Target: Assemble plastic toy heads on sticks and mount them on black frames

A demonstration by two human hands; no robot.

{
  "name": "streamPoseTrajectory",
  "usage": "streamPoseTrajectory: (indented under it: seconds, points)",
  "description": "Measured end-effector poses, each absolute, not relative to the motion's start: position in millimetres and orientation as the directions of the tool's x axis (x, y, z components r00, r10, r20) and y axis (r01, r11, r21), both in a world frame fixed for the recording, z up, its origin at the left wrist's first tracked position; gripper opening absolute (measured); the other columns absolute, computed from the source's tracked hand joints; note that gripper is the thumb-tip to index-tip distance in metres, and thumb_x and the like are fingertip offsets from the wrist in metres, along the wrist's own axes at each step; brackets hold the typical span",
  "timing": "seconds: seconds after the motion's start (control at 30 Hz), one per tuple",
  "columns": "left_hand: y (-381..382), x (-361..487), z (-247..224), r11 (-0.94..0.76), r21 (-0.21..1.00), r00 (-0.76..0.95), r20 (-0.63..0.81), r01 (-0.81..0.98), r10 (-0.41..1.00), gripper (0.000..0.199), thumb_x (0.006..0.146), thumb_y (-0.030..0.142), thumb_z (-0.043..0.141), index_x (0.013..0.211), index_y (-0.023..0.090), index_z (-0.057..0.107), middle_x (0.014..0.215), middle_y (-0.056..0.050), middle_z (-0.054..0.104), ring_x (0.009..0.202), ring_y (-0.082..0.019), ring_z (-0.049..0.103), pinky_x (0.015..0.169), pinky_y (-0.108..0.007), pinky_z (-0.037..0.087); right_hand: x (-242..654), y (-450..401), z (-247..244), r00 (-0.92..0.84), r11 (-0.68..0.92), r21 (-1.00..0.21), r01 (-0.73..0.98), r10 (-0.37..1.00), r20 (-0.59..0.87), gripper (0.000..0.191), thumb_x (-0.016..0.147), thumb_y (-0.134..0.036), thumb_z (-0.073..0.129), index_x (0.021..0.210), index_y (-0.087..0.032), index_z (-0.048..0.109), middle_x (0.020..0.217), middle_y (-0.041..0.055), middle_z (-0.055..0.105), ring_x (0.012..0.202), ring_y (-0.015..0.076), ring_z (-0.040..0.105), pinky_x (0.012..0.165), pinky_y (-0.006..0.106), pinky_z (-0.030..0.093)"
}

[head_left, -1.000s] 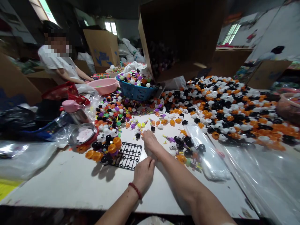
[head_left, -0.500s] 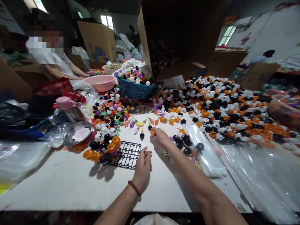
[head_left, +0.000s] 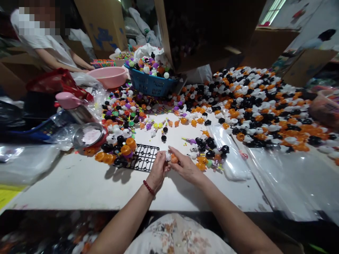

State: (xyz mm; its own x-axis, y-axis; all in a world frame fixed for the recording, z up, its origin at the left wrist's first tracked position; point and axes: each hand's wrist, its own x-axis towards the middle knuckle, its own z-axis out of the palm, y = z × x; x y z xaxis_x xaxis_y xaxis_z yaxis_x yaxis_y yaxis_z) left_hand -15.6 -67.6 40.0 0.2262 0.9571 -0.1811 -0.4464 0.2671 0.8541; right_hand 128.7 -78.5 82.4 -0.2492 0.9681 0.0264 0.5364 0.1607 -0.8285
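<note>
My left grip point(head_left: 158, 167): closed on small white plastic piece point(head_left: 167, 156). My right grip point(head_left: 189, 169): newly drawn alongside, pinching round orange plastic piece point(head_left: 174, 158). Pieces now side by side, inward of white worktop's point(head_left: 66, 190) near edge.

I see a smooth, mostly matt white desk point(head_left: 87, 192); glossy plastic heads point(head_left: 261, 106), orange, black, white; clear shiny plastic bags point(head_left: 286, 176); black plastic grid point(head_left: 145, 157), flask point(head_left: 81, 113) with metal body; smooth pink plastic basin point(head_left: 108, 78); blue plastic basket point(head_left: 150, 84); matt cardboard box point(head_left: 102, 30); patterned cloth point(head_left: 177, 234) garment below.
</note>
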Motion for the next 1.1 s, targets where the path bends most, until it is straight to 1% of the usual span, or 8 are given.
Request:
streamPoseTrajectory:
  seconds: [0.1, 0.23, 0.33, 0.53, 0.63, 0.8, 0.93, 1.1]
  points:
    - [-66, -15, 38, 0.253, 0.837, 0.213, -0.168, -0.486, 0.963, 0.043, 0.084, 0.061, 0.062, 0.089, 0.022, 0.045, 0.071, 0.006, 0.05, 0.05, -0.005, 0.038, 0.047, -0.018, 0.029, 138, -82, 87, -0.126, 0.085, -0.784, 0.614, 0.992, 0.009, 0.067, 0.091, -0.038, 0.062, 0.151, -0.017, 0.04, 0.101, 0.0096, 0.071, 0.089, 0.0226, 0.066, 0.086, 0.04, 0.053]
    - [-65, -18, 39, 0.247, 0.841, 0.219, -0.158, -0.481, 0.963, 0.042, 0.084, 0.06, 0.063, 0.089, 0.021, 0.047, 0.072, 0.004, 0.051, 0.054, -0.006, 0.04, 0.045, -0.017, 0.024, 145, -86, 85, -0.19, 0.233, -0.755, 0.613, 0.971, 0.146, 0.042, 0.097, -0.038, 0.054, 0.133, -0.019, 0.059, 0.106, 0.0101, 0.067, 0.097, 0.0214, 0.063, 0.09, 0.037, 0.05]
    - [-66, -20, 40, 0.263, 0.851, 0.242, -0.167, -0.454, 0.956, 0.04, 0.085, 0.058, 0.062, 0.09, 0.021, 0.047, 0.072, 0.004, 0.051, 0.055, -0.006, 0.041, 0.045, -0.017, 0.022, 148, -88, 84, -0.238, 0.28, -0.762, 0.585, 0.957, 0.168, 0.034, 0.099, -0.036, 0.052, 0.125, -0.018, 0.066, 0.097, 0.0085, 0.068, 0.091, 0.0195, 0.063, 0.086, 0.034, 0.049]
    - [-70, -20, 44, 0.238, 0.901, 0.288, -0.135, -0.361, 0.948, 0.034, 0.092, 0.051, 0.054, 0.082, 0.021, 0.044, 0.063, 0.005, 0.041, 0.05, -0.007, 0.032, 0.045, -0.02, 0.021, 154, -89, 89, -0.243, 0.226, -0.828, 0.513, 0.963, 0.112, 0.031, 0.094, -0.037, 0.061, 0.118, -0.02, 0.071, 0.097, 0.0056, 0.072, 0.087, 0.0176, 0.065, 0.082, 0.031, 0.049]
    - [-72, -21, 46, 0.241, 0.926, 0.288, -0.156, -0.289, 0.945, 0.034, 0.092, 0.051, 0.054, 0.08, 0.022, 0.043, 0.064, 0.005, 0.04, 0.052, -0.008, 0.032, 0.046, -0.022, 0.021, 156, -88, 90, -0.23, 0.203, -0.836, 0.51, 0.969, 0.095, 0.029, 0.092, -0.036, 0.063, 0.114, -0.02, 0.072, 0.097, 0.0044, 0.073, 0.086, 0.0165, 0.065, 0.08, 0.029, 0.048]
    - [-73, -21, 40, 0.263, 0.926, 0.34, -0.163, -0.272, 0.926, 0.033, 0.091, 0.052, 0.055, 0.083, 0.022, 0.045, 0.065, 0.005, 0.038, 0.05, -0.008, 0.03, 0.045, -0.022, 0.019, 154, -89, 89, -0.219, 0.114, -0.862, 0.494, 0.976, 0.003, 0.025, 0.091, -0.042, 0.063, 0.091, -0.017, 0.07, 0.076, -0.0004, 0.068, 0.067, 0.0123, 0.055, 0.061, 0.024, 0.04]
    - [-73, -21, 33, 0.304, 0.902, 0.415, -0.161, -0.306, 0.896, 0.036, 0.093, 0.055, 0.052, 0.084, 0.022, 0.042, 0.064, 0.007, 0.037, 0.048, -0.006, 0.023, 0.044, -0.02, 0.015, 155, -90, 90, -0.269, 0.106, -0.879, 0.464, 0.963, -0.026, 0.028, 0.09, -0.043, 0.062, 0.085, -0.017, 0.069, 0.073, -0.0006, 0.065, 0.066, 0.0119, 0.052, 0.06, 0.024, 0.037]
    - [-75, -21, 29, 0.316, 0.929, 0.448, -0.204, -0.192, 0.87, 0.041, 0.092, 0.061, 0.051, 0.084, 0.022, 0.042, 0.062, 0.007, 0.036, 0.05, -0.007, 0.029, 0.045, -0.018, 0.022, 154, -89, 86, -0.246, 0.022, -0.922, 0.386, 0.966, -0.08, 0.025, 0.087, -0.039, 0.064, 0.083, -0.016, 0.069, 0.071, 0.0003, 0.065, 0.065, 0.0124, 0.051, 0.061, 0.025, 0.038]
